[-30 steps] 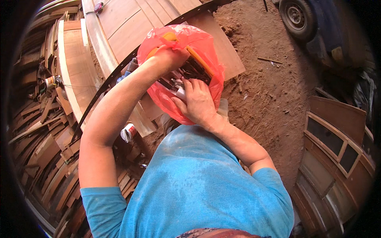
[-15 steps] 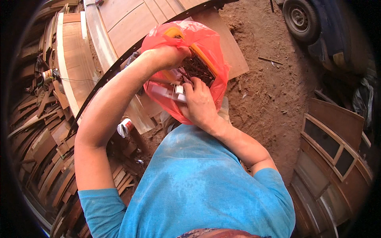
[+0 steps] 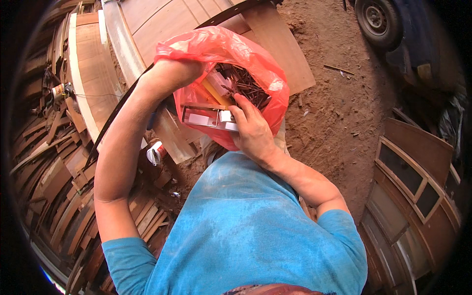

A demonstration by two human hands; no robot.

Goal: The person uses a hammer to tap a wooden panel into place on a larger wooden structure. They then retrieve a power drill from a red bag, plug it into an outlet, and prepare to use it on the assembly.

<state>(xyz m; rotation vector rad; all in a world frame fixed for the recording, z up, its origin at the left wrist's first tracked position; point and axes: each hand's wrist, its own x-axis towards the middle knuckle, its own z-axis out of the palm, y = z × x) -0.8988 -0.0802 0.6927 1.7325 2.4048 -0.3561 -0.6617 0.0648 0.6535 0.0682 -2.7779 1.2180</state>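
Observation:
A red plastic bag (image 3: 268,59) gapes in front of my body. My left hand (image 3: 179,73) is closed on its left rim, with the fingertips hidden behind the plastic. Dark, thin nail-like pieces (image 3: 246,81) lie in a heap inside, beside a yellow-edged item (image 3: 215,92). A shallow box (image 3: 188,109) with shiny edges and small white blocks (image 3: 199,119) in it sits at the near side of the bag's mouth. My right hand (image 3: 255,132) grips the right end of this box with bent fingers; its thumb is mostly hidden.
Wooden panels (image 3: 162,22) lie ahead, crossed by a dark curved strip (image 3: 231,12). Scrap wood (image 3: 59,182) is piled at left, with a white-and-red can (image 3: 156,152) nearer. A vehicle wheel (image 3: 376,19) stands far right. Framed panels (image 3: 413,177) lean at right.
My left hand has drawn back from the bag's inside to its left rim, and the mouth is wider. The box with white blocks, blurred before, is now sharp. My right hand stays near it.

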